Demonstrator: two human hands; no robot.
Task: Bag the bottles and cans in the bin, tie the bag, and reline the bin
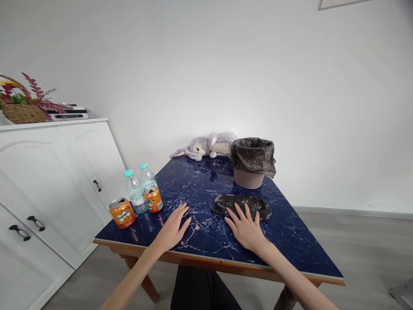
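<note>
My left hand lies flat on the dark blue marbled tabletop, fingers stretched out and holding nothing. To its left stand two orange soda cans, a nearer can and a farther can. Beside them are two clear plastic bottles with teal caps, a front bottle and a rear bottle. My right hand is spread open, its fingertips resting on the near edge of a flat, folded black plastic bag. Just behind that bag is a small bin with a black liner folded over its rim.
A grey plush bunny lies at the table's far edge against the wall. On the left, a white cabinet carries a wicker basket of red-leaved plants. The table's wooden front edge is close to my legs.
</note>
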